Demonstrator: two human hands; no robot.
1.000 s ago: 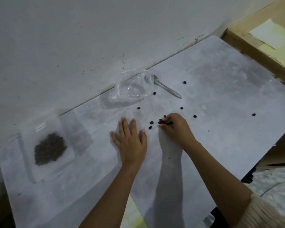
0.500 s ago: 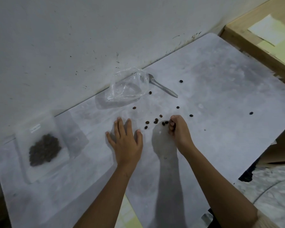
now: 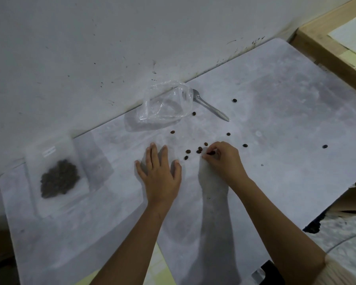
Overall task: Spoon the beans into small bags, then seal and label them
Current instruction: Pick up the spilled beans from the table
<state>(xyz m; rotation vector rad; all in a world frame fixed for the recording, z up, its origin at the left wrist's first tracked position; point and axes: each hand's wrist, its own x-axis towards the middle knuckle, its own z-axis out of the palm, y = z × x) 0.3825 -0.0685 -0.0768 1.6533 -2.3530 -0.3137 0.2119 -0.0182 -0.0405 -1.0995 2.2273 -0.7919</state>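
Pinching one dark bean (image 3: 211, 153) with its curled fingertips, the right hand (image 3: 222, 159) sat just right of the middle of the picture, low over the gray tabletop (image 3: 286, 124). The left hand (image 3: 159, 173) lay flat on the tabletop beside it, palm down, with its fingers straight and a little spread, holding nothing. A few loose beans (image 3: 199, 150) lay in a small bunch just left of the right hand's fingertips, between the two hands. More single beans were dotted around, some above the hands and some farther off to the right. Higher up, near the middle of the picture, a clear bag (image 3: 165, 104) sat crumpled and puffed up against the wall (image 3: 90, 48). A shiny spoon (image 3: 211, 108) lay just to the right of it, with its bowl end tucked close to the bag and its handle pointing down and right. Far over on the left side, a cloudy white bag (image 3: 70, 194) lay flat with a brown heap of beans showing through it, and a small white label (image 3: 49, 151) sat near its top. A wooden box (image 3: 321, 48) filled the upper right corner.
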